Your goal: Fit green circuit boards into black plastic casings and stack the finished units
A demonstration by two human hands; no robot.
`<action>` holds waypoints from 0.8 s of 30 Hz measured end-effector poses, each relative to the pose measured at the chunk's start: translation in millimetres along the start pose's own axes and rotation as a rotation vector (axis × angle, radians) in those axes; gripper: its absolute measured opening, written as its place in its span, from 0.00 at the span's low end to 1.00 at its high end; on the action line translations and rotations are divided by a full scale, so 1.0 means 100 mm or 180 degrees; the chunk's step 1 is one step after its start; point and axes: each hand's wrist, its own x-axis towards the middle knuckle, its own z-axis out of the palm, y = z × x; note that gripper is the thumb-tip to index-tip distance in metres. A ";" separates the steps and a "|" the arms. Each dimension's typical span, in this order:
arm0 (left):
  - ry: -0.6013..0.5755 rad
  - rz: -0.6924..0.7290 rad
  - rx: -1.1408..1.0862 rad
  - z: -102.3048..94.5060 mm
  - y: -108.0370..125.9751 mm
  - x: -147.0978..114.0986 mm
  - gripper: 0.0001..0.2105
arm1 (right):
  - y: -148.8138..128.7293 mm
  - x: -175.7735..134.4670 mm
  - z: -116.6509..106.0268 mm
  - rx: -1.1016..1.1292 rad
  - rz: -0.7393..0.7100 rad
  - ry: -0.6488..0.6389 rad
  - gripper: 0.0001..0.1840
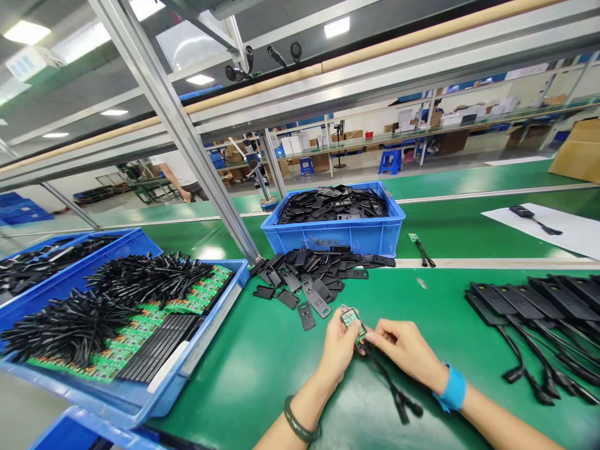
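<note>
Both hands meet over the green mat near the front edge. My left hand pinches a small green circuit board with a black cable trailing toward me. The fingertips of my right hand grip the same board's lower end where the cable joins. A loose pile of black plastic covers lies just beyond the hands.
A blue bin of black covers stands behind the pile. At left, a blue tray holds green boards with black cables. Finished black cabled units lie in a row at right. A slanted metal post rises from the bench. A person stands far back left.
</note>
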 end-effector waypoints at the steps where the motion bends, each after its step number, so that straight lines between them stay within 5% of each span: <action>1: -0.0122 -0.0073 0.0140 0.01 -0.01 0.01 0.14 | 0.01 0.00 -0.02 -0.0071 -0.0171 0.0111 0.19; 7: -0.0512 0.0010 0.0820 0.00 -0.10 0.00 0.03 | 0.12 -0.02 -0.03 -0.0839 -0.1044 0.0317 0.15; 13: -0.0623 0.0096 0.1304 -0.02 -0.09 -0.01 0.04 | 0.18 -0.02 0.00 -0.1200 -0.1643 0.0703 0.16; 24: -0.0669 0.0092 0.1645 0.02 -0.02 -0.02 0.04 | 0.17 0.01 -0.02 -0.0918 -0.1584 0.0686 0.12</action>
